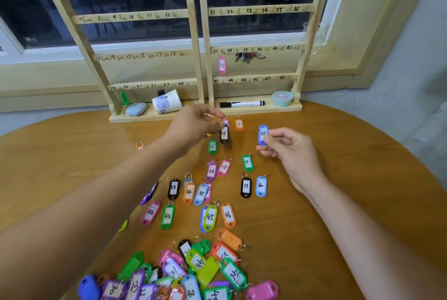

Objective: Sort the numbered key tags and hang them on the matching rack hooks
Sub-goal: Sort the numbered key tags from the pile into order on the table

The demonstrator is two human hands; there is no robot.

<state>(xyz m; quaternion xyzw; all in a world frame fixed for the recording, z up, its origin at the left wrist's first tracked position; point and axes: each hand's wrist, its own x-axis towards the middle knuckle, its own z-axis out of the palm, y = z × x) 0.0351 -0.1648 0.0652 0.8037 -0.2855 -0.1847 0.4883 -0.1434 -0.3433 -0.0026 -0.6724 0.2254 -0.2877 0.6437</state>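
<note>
Unsorted pile [183,273] sits at near bench [60,159] edge: forearm sweep could shove tags off.

Left hand [193,124], fingers curled, pinches ring of black tag [224,134] near far edge, just before rack [202,33]. Label smudgy, 28 or 38: misread risk, wrong hook.

Hook 38 [229,51] is cramped between hung pink 37 [222,65] and key bunch [249,56]: either could get knocked.

Blue tag 38 [263,134] pinched by its body in right hand [290,148], other fingers loosely curled. Ring points up, unsteadied: may miss hook or slip.

Blue tag 38 [263,134] held upright, black tag [224,134] dangling by ring, pink tag 37 [222,65] hung on rack [261,11]
</note>
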